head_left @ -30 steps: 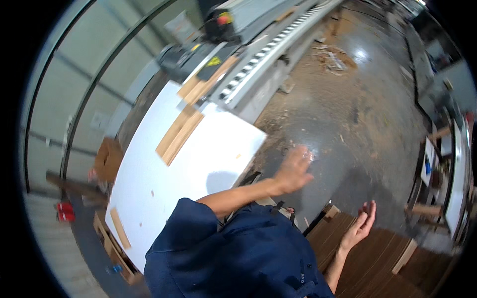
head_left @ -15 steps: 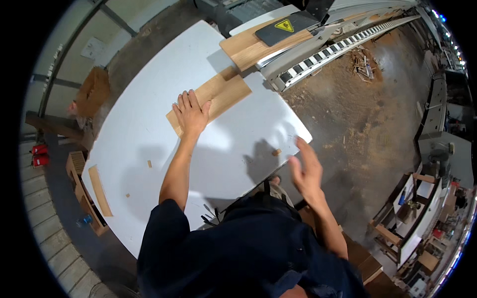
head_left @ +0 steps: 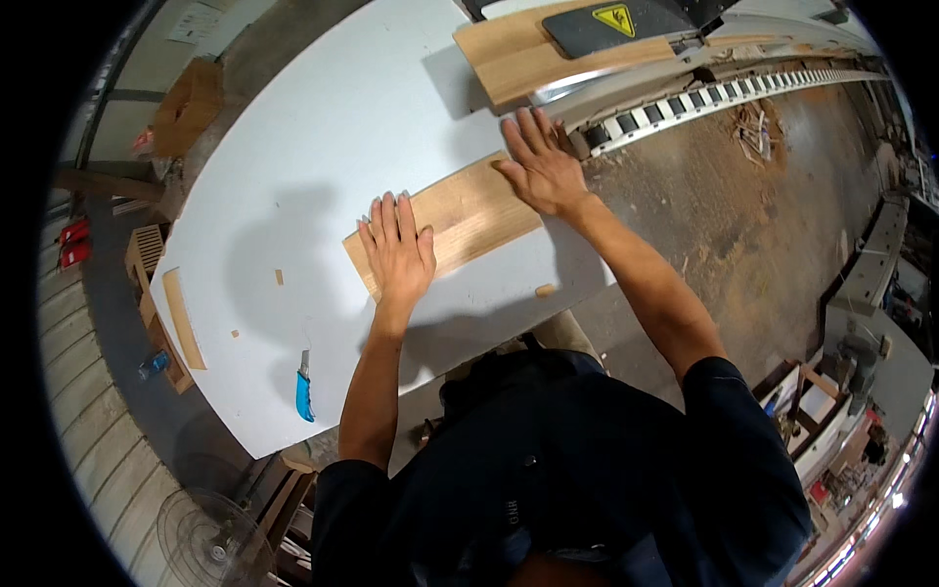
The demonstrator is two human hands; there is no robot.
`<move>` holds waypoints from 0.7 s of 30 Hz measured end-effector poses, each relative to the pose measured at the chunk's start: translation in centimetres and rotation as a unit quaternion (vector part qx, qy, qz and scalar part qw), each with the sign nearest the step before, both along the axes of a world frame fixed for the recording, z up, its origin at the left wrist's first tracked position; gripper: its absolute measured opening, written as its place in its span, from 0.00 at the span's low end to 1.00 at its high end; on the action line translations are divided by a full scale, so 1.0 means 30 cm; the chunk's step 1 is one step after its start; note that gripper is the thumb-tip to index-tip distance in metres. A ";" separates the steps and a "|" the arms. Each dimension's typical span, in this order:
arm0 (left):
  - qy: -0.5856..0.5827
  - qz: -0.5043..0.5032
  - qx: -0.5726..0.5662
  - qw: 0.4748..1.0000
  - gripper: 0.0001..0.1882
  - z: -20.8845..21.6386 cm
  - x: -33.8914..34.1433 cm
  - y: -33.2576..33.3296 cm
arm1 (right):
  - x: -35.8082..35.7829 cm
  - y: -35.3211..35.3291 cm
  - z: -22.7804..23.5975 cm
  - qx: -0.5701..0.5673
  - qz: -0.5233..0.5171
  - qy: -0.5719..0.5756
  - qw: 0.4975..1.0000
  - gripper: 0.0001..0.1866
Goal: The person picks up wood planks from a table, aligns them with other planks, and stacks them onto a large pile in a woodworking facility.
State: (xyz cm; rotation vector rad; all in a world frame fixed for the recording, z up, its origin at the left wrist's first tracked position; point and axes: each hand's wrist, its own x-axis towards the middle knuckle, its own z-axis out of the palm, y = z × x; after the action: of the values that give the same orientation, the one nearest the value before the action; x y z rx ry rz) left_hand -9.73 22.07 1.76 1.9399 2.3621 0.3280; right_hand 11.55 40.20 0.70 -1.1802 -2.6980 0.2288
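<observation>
- In the head view, a white table (head_left: 323, 127) is seen under the work, with a blue-handled knife (head_left: 304, 389) laid well apart from the left hand (head_left: 400, 256).
- Beyond the table's far edge, a second board (head_left: 514, 54) is held partly under a dark guard (head_left: 587, 34) marked by a yellow triangle (head_left: 614, 18); beside it, a black-and-white toothed rail (head_left: 675, 110) is stretched away to the right.
- The way past the wooden board's (head_left: 469, 217) right end is narrowed by the near end of that rail, set just beyond the right hand (head_left: 544, 174).
- A fan (head_left: 217, 548) is placed at lower left, and sawdust is scattered over the floor (head_left: 675, 235).
- The wooden board is laid flat on the table, its long axis slanted from lower left to upper right.
- Its left end is covered by the left hand, palm down, with fingers slightly spread and nothing pinched.
- Its far right corner is touched by the right hand, fingers extended past the edge and thumb set apart; how firmly it is pressed cannot be told.
- Two boards, one knife, one long strip (head_left: 183, 318) and three small scraps (head_left: 545, 291) are counted.
</observation>
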 end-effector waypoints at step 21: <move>0.000 -0.172 -0.059 0.983 0.65 0.307 0.074 0.691 | 0.374 -0.476 0.142 -0.116 -0.091 0.293 0.945 0.25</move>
State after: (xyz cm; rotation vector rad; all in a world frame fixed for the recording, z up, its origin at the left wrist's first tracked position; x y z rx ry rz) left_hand -7.52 42.79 10.98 2.2330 1.9438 0.1593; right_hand 22.79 25.93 4.96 -1.1772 -2.0708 0.7550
